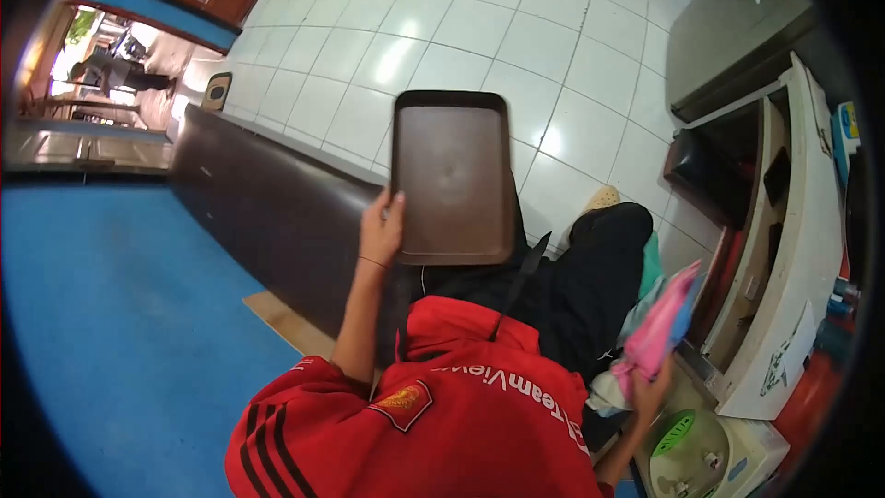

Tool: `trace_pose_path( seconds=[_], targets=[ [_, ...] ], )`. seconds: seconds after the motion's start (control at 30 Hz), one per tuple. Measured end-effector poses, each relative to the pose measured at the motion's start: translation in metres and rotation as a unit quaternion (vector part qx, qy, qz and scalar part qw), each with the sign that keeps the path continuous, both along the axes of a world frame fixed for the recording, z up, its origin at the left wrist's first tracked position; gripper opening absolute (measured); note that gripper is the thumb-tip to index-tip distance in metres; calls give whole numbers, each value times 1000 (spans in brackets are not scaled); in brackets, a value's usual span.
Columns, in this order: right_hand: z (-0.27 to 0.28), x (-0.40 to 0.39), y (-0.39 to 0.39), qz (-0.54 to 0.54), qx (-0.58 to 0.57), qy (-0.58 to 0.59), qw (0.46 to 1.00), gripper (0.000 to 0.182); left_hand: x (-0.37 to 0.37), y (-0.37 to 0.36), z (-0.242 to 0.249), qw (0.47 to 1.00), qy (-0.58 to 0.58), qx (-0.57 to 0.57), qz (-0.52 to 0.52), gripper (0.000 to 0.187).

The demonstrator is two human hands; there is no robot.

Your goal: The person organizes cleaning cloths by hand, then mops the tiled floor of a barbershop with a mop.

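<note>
A brown rectangular tray [452,175] with a raised rim is held up over my lap, its inner face toward me. My left hand [383,226] grips its left edge, the thumb over the rim. Low on the right, my right hand [650,387] is closed around a bunched pink cloth [656,323]. Light blue and white fabric shows around the pink cloth, and a green piece [649,263] lies behind it by my knee.
A dark brown bench [267,203] runs along my left, beside a blue wall [120,304]. On the right stand a white open-shelved cabinet [816,203] and a container with a green object [674,433]. White floor tiles [442,18] stretch ahead. A person [120,74] is beyond the doorway.
</note>
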State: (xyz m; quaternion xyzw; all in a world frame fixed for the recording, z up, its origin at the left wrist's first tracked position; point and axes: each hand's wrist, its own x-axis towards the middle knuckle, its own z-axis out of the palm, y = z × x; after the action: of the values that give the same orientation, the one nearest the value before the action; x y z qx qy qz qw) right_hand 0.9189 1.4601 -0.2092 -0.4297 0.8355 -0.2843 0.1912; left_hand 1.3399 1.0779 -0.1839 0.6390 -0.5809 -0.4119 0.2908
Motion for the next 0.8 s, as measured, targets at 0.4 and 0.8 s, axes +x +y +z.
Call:
trace_pose_path(
  seconds=[0.4, 0.8],
  targets=[
    [62, 53, 20, -16, 312, -148, 938, 84, 228, 53, -77, 993, -20, 55, 100, 30],
    [-10, 86, -7, 107, 87, -95, 986, 23, 155, 79, -62, 798, -538, -191, 193, 59]
  ],
)
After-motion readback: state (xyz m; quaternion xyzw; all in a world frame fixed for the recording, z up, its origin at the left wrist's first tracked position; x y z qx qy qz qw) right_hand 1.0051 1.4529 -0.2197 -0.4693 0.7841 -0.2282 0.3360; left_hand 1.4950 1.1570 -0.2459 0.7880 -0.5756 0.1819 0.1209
